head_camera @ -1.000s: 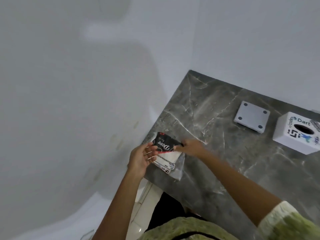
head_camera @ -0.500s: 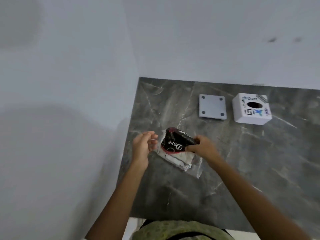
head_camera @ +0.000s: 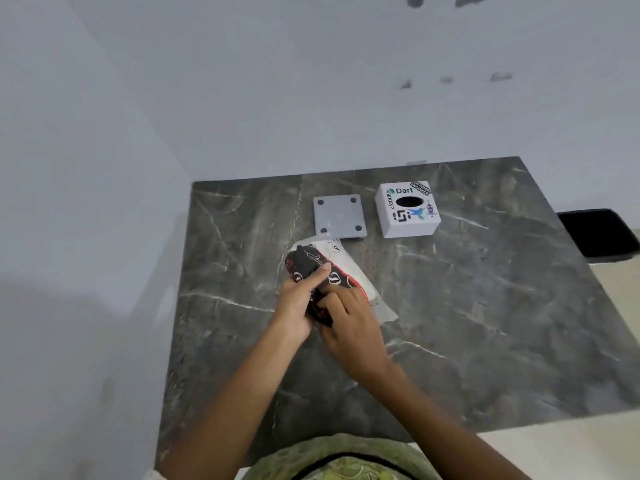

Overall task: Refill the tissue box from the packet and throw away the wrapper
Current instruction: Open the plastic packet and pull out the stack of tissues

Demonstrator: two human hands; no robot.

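The tissue packet [head_camera: 341,268], a black, red and white plastic wrapper with white tissues inside, sits over the middle of the dark marble table [head_camera: 485,306]. My left hand [head_camera: 299,304] pinches its black near end from the left. My right hand [head_camera: 349,320] grips the same end from the right, fingers curled into the wrapper. Farther back stands the white tissue box [head_camera: 407,211], a cube with stickers and a round dark hole on top. Its flat grey base plate [head_camera: 339,216] lies separately to the left of the box.
White walls close the table's left and back sides. A black flat object [head_camera: 595,233] lies beyond the table's right edge. The table's front edge runs just before my green patterned shirt [head_camera: 332,459].
Both hands have brought the packet from the table's left edge toward the middle. My left hand, open half a second ago, now grips the packet's end alongside my right. The camera view has swung right.
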